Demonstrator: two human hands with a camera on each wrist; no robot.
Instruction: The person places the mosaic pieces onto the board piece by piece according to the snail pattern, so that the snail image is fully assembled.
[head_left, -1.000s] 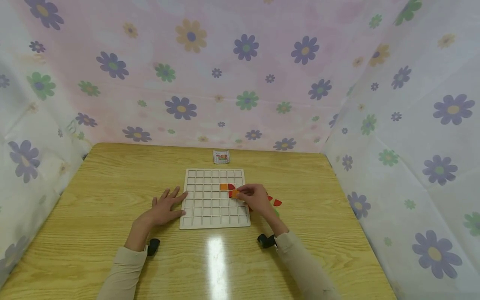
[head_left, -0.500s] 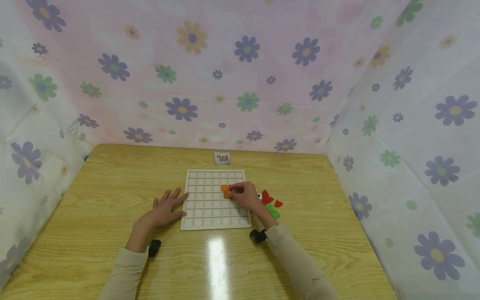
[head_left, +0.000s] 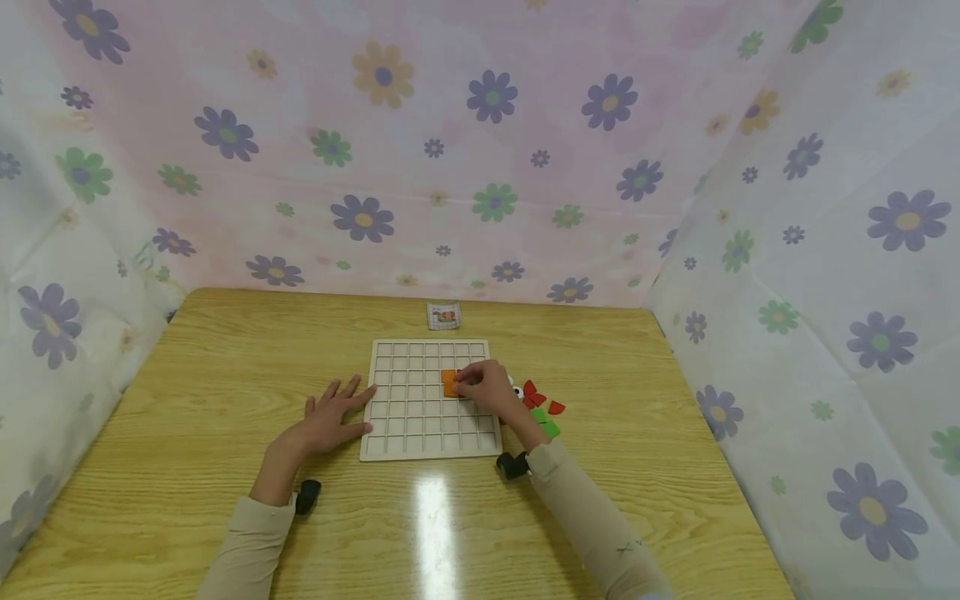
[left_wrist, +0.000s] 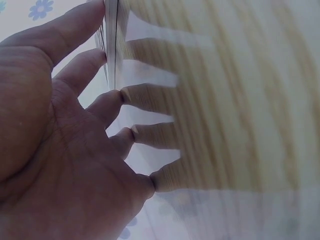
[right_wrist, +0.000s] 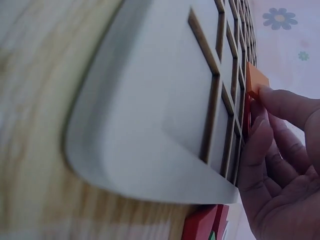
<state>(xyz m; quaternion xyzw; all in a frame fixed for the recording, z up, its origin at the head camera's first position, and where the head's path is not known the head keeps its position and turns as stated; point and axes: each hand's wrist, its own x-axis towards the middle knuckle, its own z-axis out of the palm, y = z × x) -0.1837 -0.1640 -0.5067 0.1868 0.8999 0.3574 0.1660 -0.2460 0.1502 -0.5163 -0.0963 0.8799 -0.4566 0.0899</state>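
A pale grid board (head_left: 412,417) lies flat on the wooden table. My right hand (head_left: 491,392) is over its right side and pinches an orange square tile (right_wrist: 256,79) between thumb and fingers, tilted in the right wrist view. Just behind it another orange tile (head_left: 448,375) sits in the grid. Red pieces beside these are mostly covered by my fingers. My left hand (head_left: 324,422) lies spread at the board's left edge, its fingertips touching the table and the board's edge; in the left wrist view its palm (left_wrist: 75,145) holds nothing.
Several loose red pieces (head_left: 556,407), green pieces (head_left: 550,428) and a white eye piece (head_left: 517,392) lie right of the board, partly behind my right wrist. A small picture card (head_left: 443,316) lies beyond the board. Flowered curtains (head_left: 420,167) enclose the table.
My right hand has moved slightly left with the orange tile, bringing it down beside the other orange tile. More of the loose pieces now show. My left hand has stayed put.
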